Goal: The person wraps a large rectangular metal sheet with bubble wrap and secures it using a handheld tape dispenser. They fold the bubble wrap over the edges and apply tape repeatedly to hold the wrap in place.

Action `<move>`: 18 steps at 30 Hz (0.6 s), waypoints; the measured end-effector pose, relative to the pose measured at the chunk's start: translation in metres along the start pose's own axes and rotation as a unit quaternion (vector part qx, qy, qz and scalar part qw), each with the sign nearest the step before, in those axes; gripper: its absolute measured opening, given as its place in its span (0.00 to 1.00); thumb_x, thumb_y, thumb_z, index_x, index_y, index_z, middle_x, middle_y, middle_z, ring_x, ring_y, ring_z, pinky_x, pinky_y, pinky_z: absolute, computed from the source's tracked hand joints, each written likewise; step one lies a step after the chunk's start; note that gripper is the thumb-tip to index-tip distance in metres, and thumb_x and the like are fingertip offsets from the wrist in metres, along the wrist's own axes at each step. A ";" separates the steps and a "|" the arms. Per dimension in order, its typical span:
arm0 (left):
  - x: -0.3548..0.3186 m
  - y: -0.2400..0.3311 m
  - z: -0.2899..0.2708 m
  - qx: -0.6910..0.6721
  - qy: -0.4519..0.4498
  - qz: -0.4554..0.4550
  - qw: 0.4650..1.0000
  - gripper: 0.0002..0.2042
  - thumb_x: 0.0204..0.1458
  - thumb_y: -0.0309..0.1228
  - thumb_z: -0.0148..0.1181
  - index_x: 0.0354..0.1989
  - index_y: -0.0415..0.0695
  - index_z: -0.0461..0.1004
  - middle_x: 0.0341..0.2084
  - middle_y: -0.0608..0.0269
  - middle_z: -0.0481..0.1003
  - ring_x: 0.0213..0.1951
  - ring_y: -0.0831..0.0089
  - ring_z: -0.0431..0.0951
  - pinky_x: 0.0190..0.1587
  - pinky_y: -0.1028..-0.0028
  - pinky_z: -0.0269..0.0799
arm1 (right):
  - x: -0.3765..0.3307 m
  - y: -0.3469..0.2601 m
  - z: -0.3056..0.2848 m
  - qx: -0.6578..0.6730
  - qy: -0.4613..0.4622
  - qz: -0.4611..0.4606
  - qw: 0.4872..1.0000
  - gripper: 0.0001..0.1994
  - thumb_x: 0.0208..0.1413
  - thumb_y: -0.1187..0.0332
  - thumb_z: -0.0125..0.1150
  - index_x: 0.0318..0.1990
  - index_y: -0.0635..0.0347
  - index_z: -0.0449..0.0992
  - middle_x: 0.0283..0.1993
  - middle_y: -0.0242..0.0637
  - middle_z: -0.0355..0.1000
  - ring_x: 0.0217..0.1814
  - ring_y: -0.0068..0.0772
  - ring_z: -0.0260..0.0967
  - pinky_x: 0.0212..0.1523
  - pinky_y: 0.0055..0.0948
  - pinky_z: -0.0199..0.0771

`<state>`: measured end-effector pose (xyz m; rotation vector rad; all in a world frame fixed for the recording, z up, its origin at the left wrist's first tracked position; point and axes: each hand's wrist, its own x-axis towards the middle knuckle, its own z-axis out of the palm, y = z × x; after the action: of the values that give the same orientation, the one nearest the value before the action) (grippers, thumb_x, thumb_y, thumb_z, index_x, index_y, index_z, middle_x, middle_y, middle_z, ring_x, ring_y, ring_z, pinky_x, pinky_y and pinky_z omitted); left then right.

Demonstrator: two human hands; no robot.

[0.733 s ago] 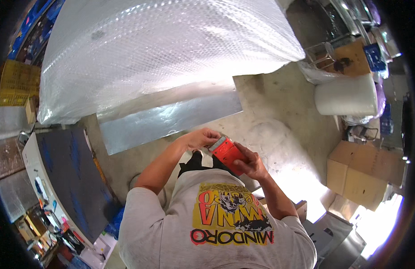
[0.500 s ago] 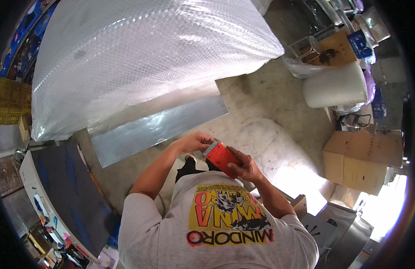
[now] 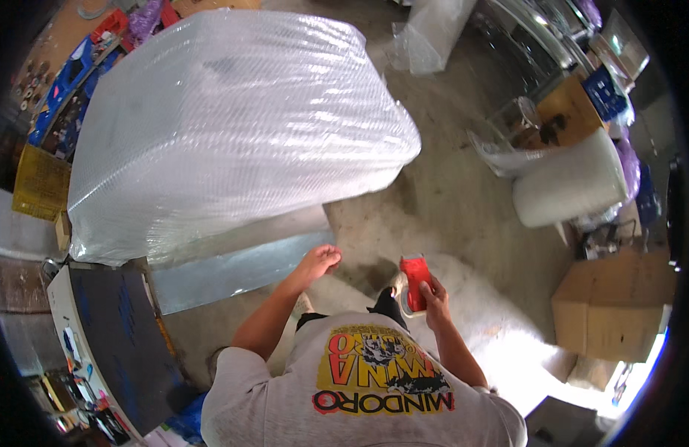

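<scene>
My right hand [image 3: 435,302] is wrapped round a red tape dispenser [image 3: 415,277]. The pale rim of a tape roll [image 3: 412,310] shows at its lower side, and a metal edge tops its far end. To the left, my left hand [image 3: 319,262] is raised with its fingers curled in, and nothing shows in it. Below that hand lies a flat silvery sheet [image 3: 233,272] on the floor. It juts out from under a large bulky object in bubble wrap [image 3: 240,119].
A bubble wrap roll [image 3: 572,182] lies at the right, with a cardboard box [image 3: 609,302] nearer to me. A dark-topped bench [image 3: 128,335] stands at the near left. Beyond it sits a yellow crate [image 3: 43,182]. Concrete floor [image 3: 464,205] runs between these things.
My hands have come apart: the left was at the dispenser's end, and the right has carried the dispenser rightward. The wrapped object now shows more fully, and my feet have come into view.
</scene>
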<state>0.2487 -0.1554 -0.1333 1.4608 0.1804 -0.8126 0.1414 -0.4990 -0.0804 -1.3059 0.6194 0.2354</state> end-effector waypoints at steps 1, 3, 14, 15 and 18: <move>0.010 0.007 0.013 -0.007 -0.011 0.035 0.999 0.16 0.65 0.41 0.57 0.54 0.44 0.75 0.43 0.69 0.78 0.44 0.78 0.76 0.45 0.72 0.74 | 0.019 -0.010 -0.022 -0.012 -0.034 -0.032 0.999 0.28 0.63 0.66 0.64 0.68 0.65 0.66 0.55 0.37 0.77 0.52 0.25 0.74 0.55 0.29 0.75; 0.037 0.025 0.052 0.058 -0.009 0.035 0.998 0.19 0.64 0.45 0.58 0.54 0.44 0.74 0.44 0.69 0.77 0.45 0.77 0.76 0.46 0.71 0.75 | 0.052 -0.035 -0.055 -0.067 -0.018 -0.020 0.997 0.29 0.62 0.66 0.65 0.68 0.66 0.66 0.55 0.38 0.77 0.53 0.26 0.74 0.55 0.30 0.75; 0.206 0.151 0.229 -0.252 -0.146 -0.038 0.956 0.17 0.71 0.45 0.45 0.51 0.46 0.75 0.36 0.68 0.80 0.30 0.79 0.78 0.33 0.75 0.78 | 0.201 -0.262 -0.126 -0.210 -0.376 -0.048 0.902 0.33 0.59 0.71 0.69 0.69 0.69 0.63 0.62 0.44 0.73 0.61 0.30 0.70 0.62 0.35 0.70; 0.227 0.159 0.231 -0.227 -0.146 -0.025 0.962 0.17 0.71 0.44 0.45 0.51 0.46 0.75 0.35 0.68 0.80 0.28 0.79 0.78 0.32 0.76 0.77 | 0.218 -0.274 -0.129 -0.199 -0.386 -0.047 0.900 0.32 0.59 0.71 0.69 0.69 0.69 0.63 0.62 0.44 0.73 0.61 0.30 0.70 0.62 0.35 0.70; 0.296 0.181 0.238 -0.283 -0.160 -0.018 0.946 0.17 0.68 0.48 0.51 0.48 0.47 0.76 0.31 0.69 0.80 0.25 0.79 0.78 0.32 0.77 0.76 | 0.281 -0.309 -0.136 -0.203 -0.387 -0.031 0.899 0.32 0.60 0.70 0.68 0.69 0.70 0.63 0.62 0.44 0.72 0.61 0.31 0.70 0.63 0.36 0.70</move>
<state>0.4841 -0.5039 -0.1209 0.7758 0.1750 -0.9231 0.4849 -0.7602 0.0026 -1.4795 -0.1677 0.8181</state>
